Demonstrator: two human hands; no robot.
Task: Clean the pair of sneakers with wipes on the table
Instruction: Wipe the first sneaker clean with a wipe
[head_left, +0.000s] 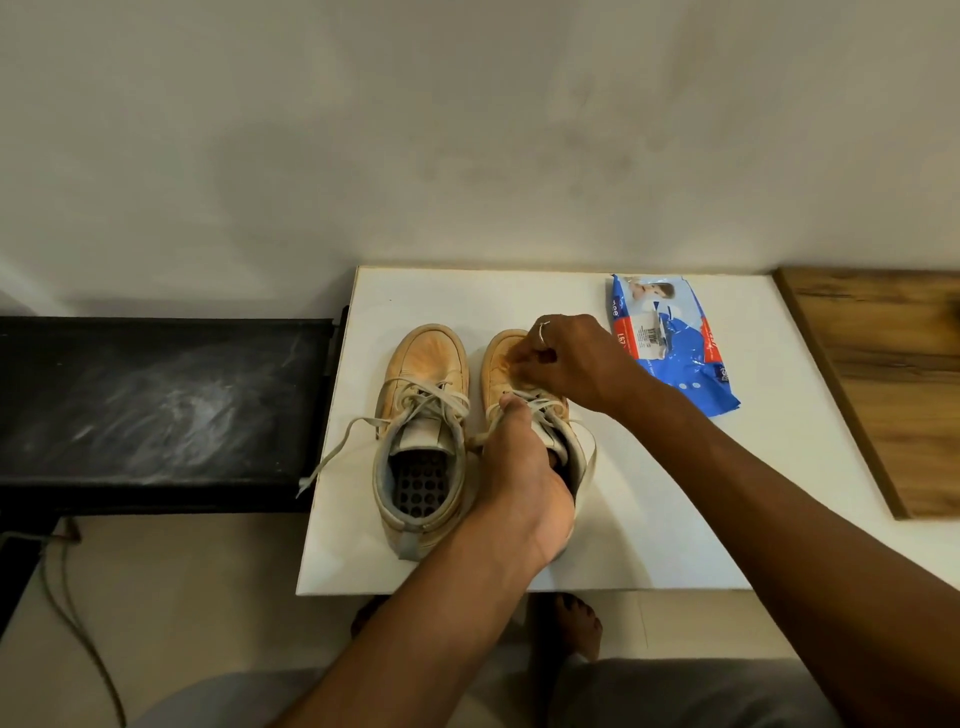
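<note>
Two tan sneakers stood side by side on the white bench (675, 499), soles down. Their long axes ran front to back, with toes pointing away toward the wall and heels toward the person.

The left sneaker (423, 410) stood free and untouched. Its opening faced up, its laces were undone, and one loose lace (332, 457) trailed off the bench's left edge.

The left hand (519, 467) gripped the right sneaker (498, 358) at the collar. Its thumb lay on the tongue and laces, and the rest of the hand curled round the opening.

The right hand (576, 358), with a ring (543, 332) on one finger, sat over that sneaker's toe. Its fingers (540, 358) were curled tight down onto the toe cap. Cannot tell whether they pinched a wipe or anything else.

A blue wipes pack (670, 338) lay flat on the bench just right of the right hand, at the back right, apart from both sneakers.

A wooden board (883, 374) adjoined the bench on the right. A dusty black surface (156, 405) sat left of the bench, lower down. A cable (67, 597) ran across the floor at lower left. A bare foot (579, 623) showed below the bench's near edge.
</note>
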